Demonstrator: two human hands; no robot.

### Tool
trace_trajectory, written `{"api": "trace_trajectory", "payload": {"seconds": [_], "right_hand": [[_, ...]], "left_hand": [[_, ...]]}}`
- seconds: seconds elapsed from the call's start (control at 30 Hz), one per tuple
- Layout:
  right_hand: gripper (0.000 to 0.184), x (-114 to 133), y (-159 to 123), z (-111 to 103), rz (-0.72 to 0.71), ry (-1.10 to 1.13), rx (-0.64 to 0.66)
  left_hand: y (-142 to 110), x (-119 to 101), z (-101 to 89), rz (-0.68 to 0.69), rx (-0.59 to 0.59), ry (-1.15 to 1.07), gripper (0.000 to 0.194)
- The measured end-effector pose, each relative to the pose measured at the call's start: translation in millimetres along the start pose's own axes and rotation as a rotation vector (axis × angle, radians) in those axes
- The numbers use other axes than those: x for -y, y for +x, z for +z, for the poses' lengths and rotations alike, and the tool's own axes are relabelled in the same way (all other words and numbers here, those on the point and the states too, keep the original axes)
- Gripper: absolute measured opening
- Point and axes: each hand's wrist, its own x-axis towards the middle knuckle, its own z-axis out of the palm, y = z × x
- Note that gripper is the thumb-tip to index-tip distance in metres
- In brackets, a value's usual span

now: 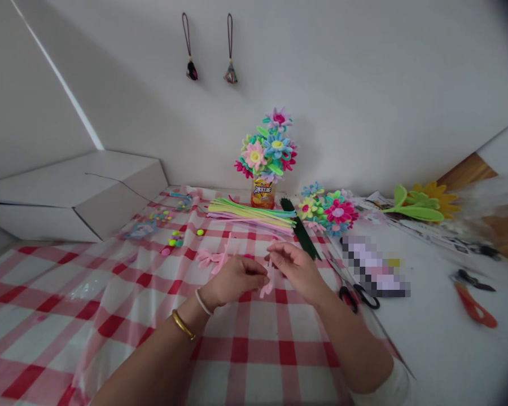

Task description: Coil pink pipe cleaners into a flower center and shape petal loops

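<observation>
Both hands meet over the red-and-white checked cloth (254, 349), pinching one pink pipe cleaner piece (267, 285) between them. My left hand (235, 279) is closed on its left side; a gold bangle and a white band sit on that wrist. My right hand (294, 265) pinches the upper end with thumb and forefinger. Just behind the left hand lie more bent pink pipe cleaner pieces (211, 259) on the cloth.
A bundle of coloured pipe cleaners (249, 214) and dark green stems (302, 234) lie behind. A can with a pipe-cleaner bouquet (266, 152) stands at the wall, loose flowers (330, 211) beside it. Black scissors (358, 293), red pliers (474, 304), pom-poms (175, 239), a white box (76, 192).
</observation>
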Motion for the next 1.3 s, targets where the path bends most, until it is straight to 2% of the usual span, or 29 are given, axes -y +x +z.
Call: {"api": "trace_trajectory", "payload": {"seconds": [0.07, 0.13, 0.23, 0.3, 0.4, 0.57, 0.7, 0.8, 0.93, 1.07, 1.17, 1.3], "right_hand": [[0.017, 0, 0, 0, 0.032, 0.010, -0.013], [0.017, 0, 0, 0, 0.054, 0.035, -0.079], [0.020, 0, 0, -1, 0.054, 0.034, -0.159], [0.018, -1, 1, -1, 0.051, 0.011, -0.168], [0.015, -2, 0, 2, 0.055, 0.004, -0.130], [0.014, -4, -1, 10, 0.063, 0.019, -0.002], [0.011, -8, -2, 13, 0.063, 0.040, -0.035], [0.011, -8, -1, 15, 0.084, 0.153, -0.082], [0.012, -6, -2, 20, 0.133, 0.326, -0.057], [0.014, -6, -2, 24, 0.160, 0.383, -0.048], [0.014, -5, -2, 21, 0.162, 0.321, -0.056], [0.012, -1, -3, 14, 0.177, 0.217, 0.038]], "left_hand": [[0, 0, 0.0, -0.005, -0.008, 0.031, 0.020], [0, -1, 0.1, -0.012, -0.042, 0.013, 0.020], [0, -5, 0.1, -0.038, -0.181, -0.055, 0.018], [-1, -8, -0.1, -0.049, -0.285, -0.074, 0.017], [-1, -11, -0.1, -0.020, -0.395, -0.035, 0.020], [-1, -11, 1.4, 0.027, -0.482, -0.012, 0.024], [0, -8, 3.4, 0.046, -0.493, -0.056, 0.023], [1, -7, 4.3, 0.056, -0.486, -0.074, 0.019], [3, -5, 7.2, 0.053, -0.515, -0.112, 0.015], [5, -4, 10.4, 0.045, -0.519, -0.269, 0.013], [5, -5, 7.1, 0.033, -0.445, -0.296, 0.014], [2, -5, -1.8, -0.011, -0.278, -0.229, 0.022]]}}
